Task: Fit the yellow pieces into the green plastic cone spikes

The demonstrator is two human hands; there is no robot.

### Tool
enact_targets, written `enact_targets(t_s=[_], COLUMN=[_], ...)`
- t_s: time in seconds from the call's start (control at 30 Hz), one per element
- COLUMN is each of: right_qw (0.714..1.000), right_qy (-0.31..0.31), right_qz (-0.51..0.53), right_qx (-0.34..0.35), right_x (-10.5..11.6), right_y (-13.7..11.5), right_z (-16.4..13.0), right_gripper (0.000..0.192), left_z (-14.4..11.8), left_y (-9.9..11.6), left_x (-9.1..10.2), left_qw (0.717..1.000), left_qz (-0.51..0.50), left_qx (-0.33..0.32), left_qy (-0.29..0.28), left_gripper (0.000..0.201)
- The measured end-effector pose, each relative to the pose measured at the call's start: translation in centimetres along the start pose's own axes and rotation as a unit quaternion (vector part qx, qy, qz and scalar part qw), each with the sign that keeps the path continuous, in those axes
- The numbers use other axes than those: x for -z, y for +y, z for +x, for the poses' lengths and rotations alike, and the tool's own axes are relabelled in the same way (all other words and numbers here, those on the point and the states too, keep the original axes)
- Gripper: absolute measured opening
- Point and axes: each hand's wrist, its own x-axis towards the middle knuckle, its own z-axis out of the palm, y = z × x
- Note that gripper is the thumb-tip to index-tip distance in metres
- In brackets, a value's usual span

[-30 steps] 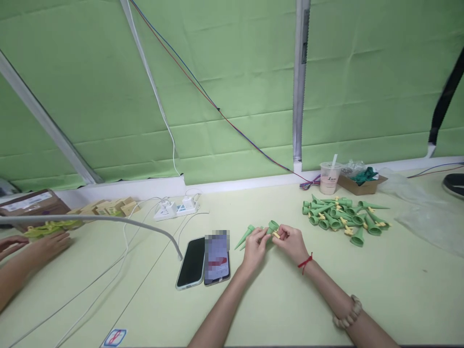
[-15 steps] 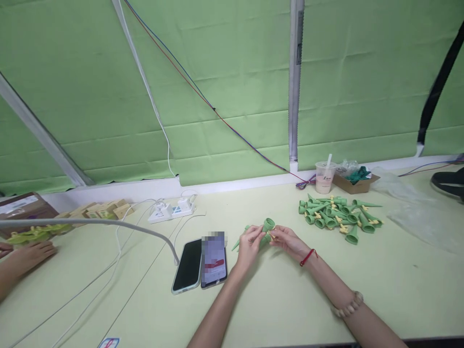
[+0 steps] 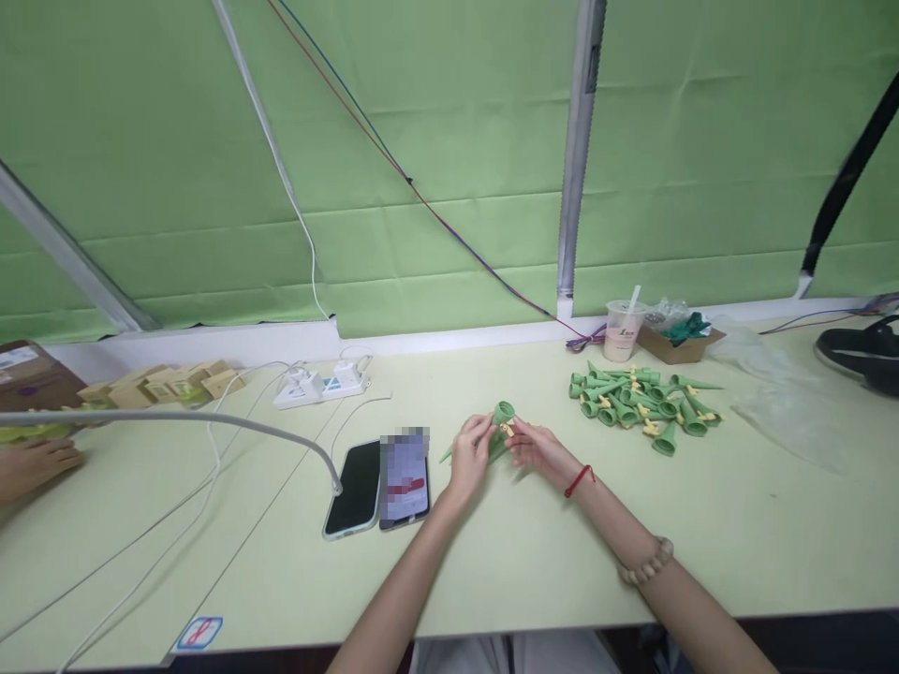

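Green plastic cone (image 3: 500,423) with a small yellow piece on it sits between the two hands, just above the pale green desk (image 3: 534,562), near the middle of it. The left hand (image 3: 469,456) has its fingers closed around the thin pointed end of the cone. The right hand (image 3: 535,449) pinches the wide end, close to the yellow piece, with its fingers closed too. A red string (image 3: 579,479) is tied on the right wrist, and a bead bracelet (image 3: 644,564) sits lower on that arm. At 2 o'clock from the hands lies a pile of green cones (image 3: 641,404), well apart from them. Behind the pile stand a cup with a straw (image 3: 621,329) and a small cardboard box (image 3: 675,341). At 9 o'clock, just beside the left hand, lie two phones (image 3: 379,483). Far off at 9 o'clock, another person's hand (image 3: 35,462) rests on the desk.
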Motion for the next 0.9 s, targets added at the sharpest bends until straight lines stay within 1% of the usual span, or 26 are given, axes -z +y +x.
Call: enact_targets(t_s=[0.07,0.17,0.23,0.3,0.33,0.37,0.43,0.47,0.5,0.53,0.57,0.63,0.7,0.73,0.8,0.83,0.9], right_qw=[1.000,0.999,0.999,0.992,0.980,0.960,0.912,0.895,0.890,0.898,0.915,0.957,0.986,0.994,0.999,0.999,0.998], right_qy=[-0.021,-0.031,-0.014,0.031,0.062,0.093,0.142,0.154,0.155,0.150,0.141,0.113,0.068,0.039,-0.017,-0.037,-0.053], right_qz=[0.018,0.013,-0.013,-0.084,-0.134,-0.189,-0.280,-0.304,-0.311,-0.302,-0.279,-0.206,-0.129,-0.096,-0.045,-0.026,-0.001], right_qx=[0.003,0.013,0.034,0.092,0.135,0.182,0.264,0.288,0.294,0.282,0.255,0.168,0.078,0.043,-0.004,-0.017,-0.030], right_x=[0.2,0.2,0.2,0.2,0.2,0.2,0.2,0.2,0.1,0.0,-0.1,-0.2,-0.2,-0.1,0.2,0.4,0.6], right_y=[0.0,0.0,0.0,0.1,0.2,0.4,0.8,1.0,1.2,1.3,1.4,1.3,1.0,0.8,0.5,0.4,0.2], right_z=[-0.1,-0.2,-0.2,-0.2,-0.2,-0.3,-0.3,-0.4,-0.4,-0.4,-0.4,-0.4,-0.4,-0.4,-0.5,-0.5,-0.6], right_gripper=[0.028,0.026,0.029,0.031,0.031,0.031,0.028,0.026,0.025,0.026,0.027,0.031,0.033,0.031,0.024,0.021,0.016], left_z=[-0.1,-0.3,-0.5,-0.7,-0.9,-1.0,-1.2,-1.2,-1.2,-1.1,-1.1,-0.9,-0.8,-0.7,-0.6,-0.6,-0.6], left_y=[0.2,0.7,0.8,0.8,0.7,0.7,0.6,0.5,0.5,0.5,0.4,0.3,0.1,0.0,-0.1,0.0,0.2], left_x=[-0.1,-0.1,-0.1,-0.2,-0.3,-0.4,-0.6,-0.6,-0.5,-0.5,-0.4,-0.3,-0.2,-0.2,-0.2,-0.2,-0.2], left_qw=[1.000,1.000,0.999,0.998,0.996,0.994,0.988,0.985,0.982,0.979,0.977,0.980,0.988,0.992,0.996,0.997,0.997], left_qz=[-0.012,-0.011,0.007,0.042,0.064,0.088,0.132,0.154,0.174,0.192,0.205,0.198,0.150,0.120,0.065,0.046,0.026], left_qx=[-0.007,-0.017,-0.028,-0.038,-0.042,-0.046,-0.052,-0.054,-0.054,-0.052,-0.047,-0.036,-0.033,-0.035,-0.047,-0.053,-0.065], left_qy=[-0.008,-0.016,-0.025,-0.037,-0.043,-0.049,-0.055,-0.052,-0.045,-0.036,-0.025,-0.010,-0.013,-0.020,-0.036,-0.042,-0.045], left_gripper=[0.027,0.026,0.027,0.028,0.028,0.028,0.029,0.029,0.029,0.028,0.028,0.028,0.029,0.030,0.032,0.032,0.032])
